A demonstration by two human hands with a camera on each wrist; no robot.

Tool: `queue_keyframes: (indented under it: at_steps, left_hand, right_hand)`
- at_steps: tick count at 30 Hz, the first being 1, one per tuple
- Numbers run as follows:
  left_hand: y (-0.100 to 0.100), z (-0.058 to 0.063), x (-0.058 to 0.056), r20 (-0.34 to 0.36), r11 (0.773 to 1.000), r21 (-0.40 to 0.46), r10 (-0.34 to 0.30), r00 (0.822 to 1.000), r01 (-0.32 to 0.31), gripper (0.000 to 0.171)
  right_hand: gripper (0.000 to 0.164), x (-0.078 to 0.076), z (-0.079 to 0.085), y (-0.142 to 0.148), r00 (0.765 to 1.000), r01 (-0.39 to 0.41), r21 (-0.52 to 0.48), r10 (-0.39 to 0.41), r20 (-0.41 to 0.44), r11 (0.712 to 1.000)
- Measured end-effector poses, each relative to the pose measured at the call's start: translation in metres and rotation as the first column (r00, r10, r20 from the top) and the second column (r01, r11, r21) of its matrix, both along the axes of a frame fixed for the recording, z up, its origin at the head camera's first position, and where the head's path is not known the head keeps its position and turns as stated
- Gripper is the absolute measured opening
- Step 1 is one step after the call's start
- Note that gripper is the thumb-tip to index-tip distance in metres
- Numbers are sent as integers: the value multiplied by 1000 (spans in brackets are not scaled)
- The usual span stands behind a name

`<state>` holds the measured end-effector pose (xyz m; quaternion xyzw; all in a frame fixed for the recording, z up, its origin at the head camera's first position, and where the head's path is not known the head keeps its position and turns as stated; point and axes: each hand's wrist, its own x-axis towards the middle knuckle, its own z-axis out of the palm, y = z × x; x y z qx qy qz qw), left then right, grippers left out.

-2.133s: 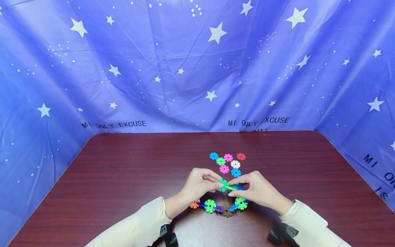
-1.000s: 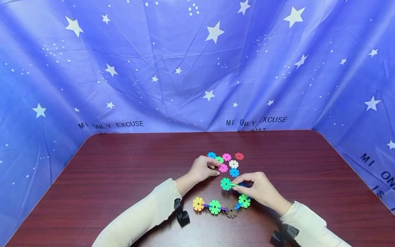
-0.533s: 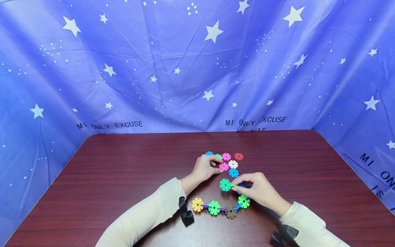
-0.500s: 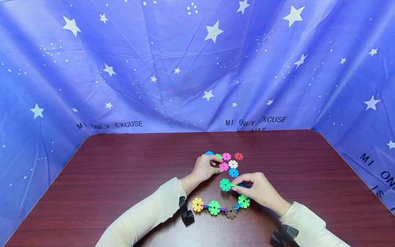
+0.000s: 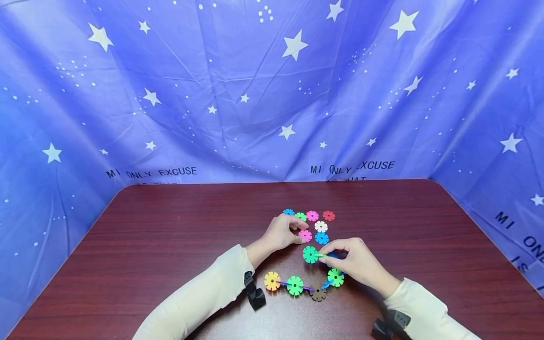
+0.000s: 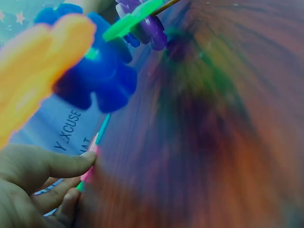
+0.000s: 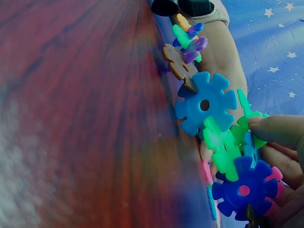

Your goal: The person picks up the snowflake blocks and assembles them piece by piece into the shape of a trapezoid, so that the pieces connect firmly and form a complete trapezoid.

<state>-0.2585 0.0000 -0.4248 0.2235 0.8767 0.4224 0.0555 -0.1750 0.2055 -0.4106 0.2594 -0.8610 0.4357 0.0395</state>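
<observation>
My left hand (image 5: pixel 280 231) reaches to the loose snowflake discs, its thumb and fingertips at opposite edges of a pink snowflake disc (image 5: pixel 305 235). In the left wrist view that disc shows only as a thin pink edge by the thumb. My right hand (image 5: pixel 354 259) pinches a chain of interlocked notched snowflake discs near its far end. A teal-green disc (image 5: pixel 310 254) sticks out beyond those fingertips. The chain curves back over the table through a green disc (image 5: pixel 335 277), a brown disc (image 5: pixel 318 293) and another green disc (image 5: pixel 294 285) to an orange-yellow disc (image 5: pixel 272 281).
Behind the hands lie loose discs: a white disc (image 5: pixel 321 226), a blue disc (image 5: pixel 321 238), a red disc (image 5: pixel 328 216), another pink disc (image 5: pixel 312 216) and others partly behind the left fingers. A starry blue curtain (image 5: pixel 238 61) surrounds the dark wooden table (image 5: pixel 170 226).
My left hand has left the teal-green disc and gone to the loose discs. The near pink disc has shifted slightly left and closer. My right hand keeps its hold on the chain.
</observation>
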Motion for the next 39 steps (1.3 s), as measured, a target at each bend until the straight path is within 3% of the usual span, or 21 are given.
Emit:
queue_keyframes:
  at_steps: [4, 11, 18, 22, 26, 32, 36, 39]
  left_hand:
    - [-12, 3, 3, 75, 1000, 26, -10, 997, 8, 32]
    - [-35, 4, 7, 216, 993, 111, 22, 976, -47, 25]
    - [-50, 0, 15, 276, 973, 221, -5, 961, -58, 20]
    - [-55, 5, 23, 320, 963, 262, -29, 947, -60, 17]
    - [-55, 14, 34, 295, 961, 270, -33, 955, -50, 13]
    - [-52, 19, 47, 254, 937, 347, -55, 966, -38, 11]
    - [-51, 22, 55, 135, 953, 304, -41, 990, -2, 8]
    - [-50, 24, 59, 54, 966, 257, -33, 998, 19, 6]
  right_hand:
    - [6, 1, 0, -1, 1000, 3, 0, -3, -1, 1000]
    - [8, 0, -1, -1, 1000, 8, 1, -8, 0, 1000]
    - [8, -1, -2, -2, 1000, 7, 5, -7, 0, 1000]
    - [6, -2, -2, -4, 1000, 19, 30, -19, -7, 999]
    - [4, -3, -1, -5, 999, 29, 44, -28, -17, 999]
    - [5, -5, -1, -7, 999, 23, 31, -23, -23, 999]
    - [3, -4, -1, -8, 1000, 17, 22, -17, -22, 1000]
    - [3, -4, -1, -8, 1000, 7, 11, -7, -20, 1000]
